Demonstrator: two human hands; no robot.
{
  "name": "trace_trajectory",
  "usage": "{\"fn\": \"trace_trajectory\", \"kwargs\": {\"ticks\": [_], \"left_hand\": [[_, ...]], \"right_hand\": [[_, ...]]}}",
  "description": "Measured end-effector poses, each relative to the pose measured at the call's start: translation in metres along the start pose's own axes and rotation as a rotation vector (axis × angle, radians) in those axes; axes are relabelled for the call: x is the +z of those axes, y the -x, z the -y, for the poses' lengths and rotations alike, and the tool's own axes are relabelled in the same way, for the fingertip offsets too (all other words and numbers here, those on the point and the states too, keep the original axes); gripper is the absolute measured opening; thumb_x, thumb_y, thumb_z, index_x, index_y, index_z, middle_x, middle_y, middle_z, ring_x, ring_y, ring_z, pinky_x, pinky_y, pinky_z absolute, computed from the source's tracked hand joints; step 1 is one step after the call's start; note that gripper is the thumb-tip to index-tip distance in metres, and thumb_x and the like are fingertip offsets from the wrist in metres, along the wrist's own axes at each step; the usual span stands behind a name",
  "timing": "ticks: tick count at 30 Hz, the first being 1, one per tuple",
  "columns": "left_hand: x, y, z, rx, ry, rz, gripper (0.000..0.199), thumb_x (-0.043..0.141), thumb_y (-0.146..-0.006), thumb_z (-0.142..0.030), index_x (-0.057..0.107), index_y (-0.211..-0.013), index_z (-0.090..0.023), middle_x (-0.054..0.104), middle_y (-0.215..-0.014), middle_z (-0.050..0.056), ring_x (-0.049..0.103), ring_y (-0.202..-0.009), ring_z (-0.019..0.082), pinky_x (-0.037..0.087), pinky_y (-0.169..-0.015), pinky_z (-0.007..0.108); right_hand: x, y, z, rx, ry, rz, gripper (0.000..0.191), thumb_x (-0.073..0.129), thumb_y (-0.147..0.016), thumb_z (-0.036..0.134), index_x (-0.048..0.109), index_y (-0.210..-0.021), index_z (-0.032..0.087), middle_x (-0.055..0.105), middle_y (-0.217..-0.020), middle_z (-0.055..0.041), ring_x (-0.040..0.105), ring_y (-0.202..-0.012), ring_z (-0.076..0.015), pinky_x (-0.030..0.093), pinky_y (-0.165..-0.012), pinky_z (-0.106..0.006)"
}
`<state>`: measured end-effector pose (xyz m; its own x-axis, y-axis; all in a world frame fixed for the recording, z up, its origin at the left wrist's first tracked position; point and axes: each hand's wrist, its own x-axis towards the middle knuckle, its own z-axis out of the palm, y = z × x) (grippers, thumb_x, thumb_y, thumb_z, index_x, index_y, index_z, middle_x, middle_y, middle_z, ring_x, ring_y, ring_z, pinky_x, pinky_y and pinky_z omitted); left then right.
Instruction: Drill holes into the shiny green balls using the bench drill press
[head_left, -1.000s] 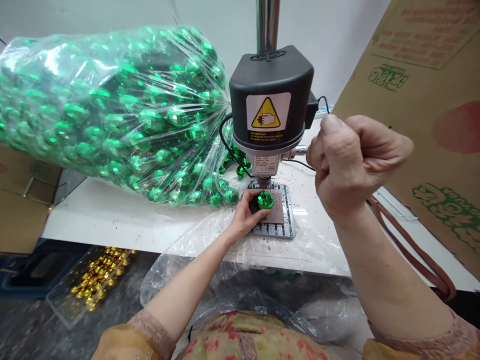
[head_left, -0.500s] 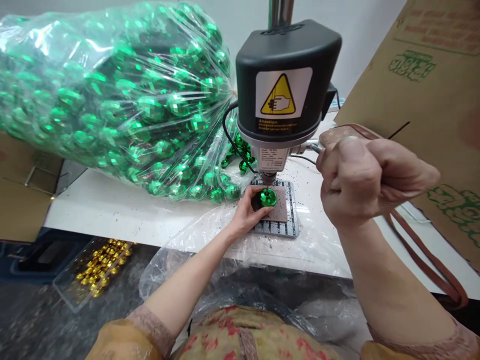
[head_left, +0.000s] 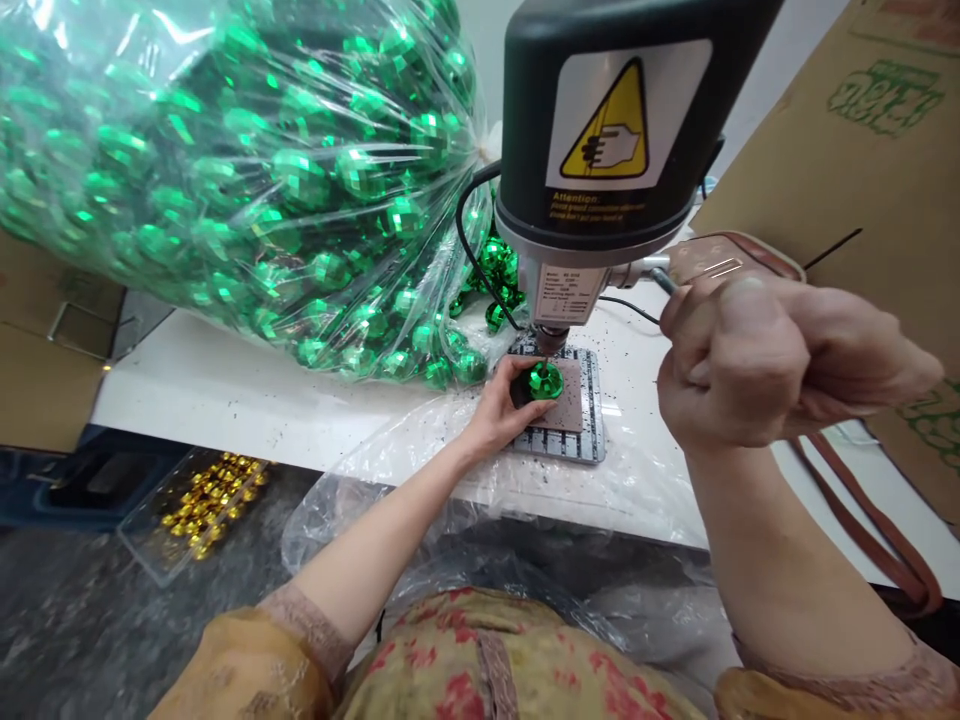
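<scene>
Under the black drill press, a shiny green faceted ball sits on the base plate. My left hand grips it from the left, thumb in front and fingers behind. The chuck is right above the ball, with the thin bit at its top; whether the tip is inside cannot be seen. My right hand is closed in a fist round the feed lever on the drill press's right side. Most of the lever is hidden by my fingers.
A large clear bag of green faceted balls lies on the left, with loose green balls behind. Cardboard boxes flank the table. A clear bin of gold balls stands lower left. Dark shavings dot the white table.
The view has shifted, so the drill press looks larger and further right. My left hand still holds the ball under the chuck, and my right hand stays on the lever.
</scene>
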<state>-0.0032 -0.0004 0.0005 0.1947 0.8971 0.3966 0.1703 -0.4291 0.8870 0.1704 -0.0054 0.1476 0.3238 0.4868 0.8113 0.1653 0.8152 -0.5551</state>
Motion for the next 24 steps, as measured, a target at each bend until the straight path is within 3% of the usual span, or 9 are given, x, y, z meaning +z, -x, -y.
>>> {"fn": "trace_trajectory", "kwargs": {"ticks": [2, 4, 13, 17, 24], "left_hand": [[0.000, 0.000, 0.001, -0.002, 0.009, 0.001, 0.054, 0.080, -0.084, -0.046, 0.054, -0.125, -0.021, 0.066, -0.116, 0.009, 0.065, -0.113, 0.026, 0.052, -0.098, 0.039], [0.001, 0.000, 0.001, -0.002, 0.006, -0.001, 0.055, 0.080, -0.084, -0.047, 0.054, -0.125, -0.021, 0.066, -0.117, 0.009, 0.065, -0.113, 0.026, 0.053, -0.098, 0.040], [0.001, 0.000, 0.002, -0.005, -0.004, -0.005, 0.056, 0.081, -0.083, -0.049, 0.054, -0.124, -0.022, 0.066, -0.116, 0.009, 0.065, -0.114, 0.027, 0.053, -0.099, 0.042], [0.000, 0.000, 0.003, 0.006, 0.003, 0.006, 0.055, 0.081, -0.084, -0.047, 0.054, -0.125, -0.022, 0.066, -0.119, 0.010, 0.064, -0.116, 0.027, 0.052, -0.101, 0.042], [0.001, 0.000, 0.001, -0.007, 0.011, -0.008, 0.055, 0.081, -0.083, -0.048, 0.055, -0.123, -0.021, 0.067, -0.119, 0.010, 0.065, -0.117, 0.027, 0.052, -0.102, 0.042]], "right_hand": [[-0.001, 0.002, -0.005, -0.151, 0.046, -0.082, 0.058, 0.062, -0.088, 0.036, 0.028, -0.046, 0.016, 0.039, -0.048, 0.0041, 0.039, -0.044, -0.0042, 0.030, -0.047, -0.028], [0.000, 0.002, -0.008, -0.254, 0.024, -0.086, 0.057, 0.062, -0.087, 0.031, 0.026, -0.045, 0.016, 0.040, -0.047, 0.0038, 0.041, -0.041, -0.0054, 0.029, -0.043, -0.028], [0.009, -0.001, -0.016, -0.438, -0.091, -0.092, 0.052, 0.056, -0.084, 0.013, 0.015, -0.054, 0.019, 0.029, -0.046, 0.0053, 0.033, -0.037, -0.0044, 0.028, -0.040, -0.025], [0.011, -0.003, -0.017, -0.536, -0.135, -0.014, 0.049, 0.056, -0.083, 0.008, 0.015, -0.058, 0.021, 0.027, -0.048, 0.0067, 0.029, -0.037, -0.0035, 0.027, -0.038, -0.025], [0.004, 0.005, -0.015, -0.482, -0.128, 0.024, 0.049, 0.057, -0.082, 0.009, 0.018, -0.054, 0.019, 0.021, -0.047, 0.0068, 0.026, -0.034, -0.0056, 0.020, -0.038, -0.028]]}}
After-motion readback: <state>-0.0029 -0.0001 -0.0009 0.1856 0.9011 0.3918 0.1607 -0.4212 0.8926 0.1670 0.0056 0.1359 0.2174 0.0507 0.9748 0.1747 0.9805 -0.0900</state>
